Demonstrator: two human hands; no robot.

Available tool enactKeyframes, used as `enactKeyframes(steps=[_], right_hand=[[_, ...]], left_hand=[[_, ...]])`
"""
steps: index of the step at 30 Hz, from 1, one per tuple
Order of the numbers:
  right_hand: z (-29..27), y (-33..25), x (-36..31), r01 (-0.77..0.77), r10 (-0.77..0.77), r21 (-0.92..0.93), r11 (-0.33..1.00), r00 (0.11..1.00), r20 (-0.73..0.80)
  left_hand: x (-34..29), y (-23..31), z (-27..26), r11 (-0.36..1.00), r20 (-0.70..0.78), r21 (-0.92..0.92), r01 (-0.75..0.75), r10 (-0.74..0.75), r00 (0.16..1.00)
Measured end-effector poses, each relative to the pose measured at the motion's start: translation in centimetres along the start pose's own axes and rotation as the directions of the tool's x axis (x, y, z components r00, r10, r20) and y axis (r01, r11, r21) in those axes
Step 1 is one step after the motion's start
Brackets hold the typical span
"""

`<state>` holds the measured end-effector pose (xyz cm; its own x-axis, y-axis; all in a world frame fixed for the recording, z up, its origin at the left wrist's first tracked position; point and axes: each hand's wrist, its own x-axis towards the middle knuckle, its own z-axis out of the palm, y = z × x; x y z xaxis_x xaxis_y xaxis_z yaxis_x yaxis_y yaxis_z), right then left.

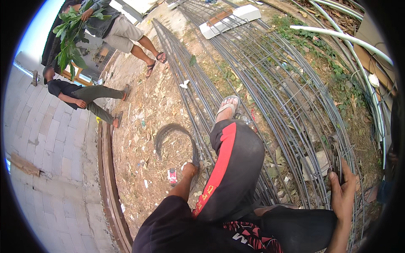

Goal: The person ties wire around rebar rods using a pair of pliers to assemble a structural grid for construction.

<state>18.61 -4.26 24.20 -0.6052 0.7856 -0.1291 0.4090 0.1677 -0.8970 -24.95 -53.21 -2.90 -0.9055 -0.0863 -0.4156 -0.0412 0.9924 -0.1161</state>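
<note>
My left hand (190,170) is low beside my bent leg, its fingers closed at the lower right end of a coil of thin dark tie wire (174,127). The coil lies in a loop on the dry ground. At the right, my right hand (344,189) grips dark metal pincers (335,162), the thumb along a handle. The jaws point away from me, over the edge of a long rebar cage (291,105). Exactly what the jaws touch is too small to tell. My sandalled foot (228,108) rests among the bars.
Loose steel bars (179,67) run lengthwise beside the cage. A white block (230,21) lies across its far end. White pipes (346,38) curve along the right. One person (122,33) carries leafy branches; another person (80,95) stands near the block wall (46,139).
</note>
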Motion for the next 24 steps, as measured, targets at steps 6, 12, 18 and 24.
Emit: enactKeyframes(steps=[6,12,18,24], right_hand=[[0.2,-0.8,-0.5,-0.172,0.169,-0.117,0.978,0.985,-0.038],[-0.4,0.7,5.1,-0.245,0.238,-0.252,0.936,0.970,-0.057],[0.2,-1.2,10.0,-0.253,0.181,-0.191,0.948,0.926,-0.330],[0.3,-5.8,11.2,-0.330,0.186,-0.070,0.942,0.682,-0.707]], left_hand=[[2.1,1.5,-1.4,0.995,-0.069,0.039,-0.087,0.090,0.994],[11.7,0.8,-0.9,0.985,-0.012,0.171,-0.033,0.035,0.999],[12.7,16.6,-13.1,0.876,-0.453,-0.242,-0.418,0.279,0.847],[7.7,47.3,-26.9,0.048,-0.453,-0.093,-0.994,0.887,0.086]])
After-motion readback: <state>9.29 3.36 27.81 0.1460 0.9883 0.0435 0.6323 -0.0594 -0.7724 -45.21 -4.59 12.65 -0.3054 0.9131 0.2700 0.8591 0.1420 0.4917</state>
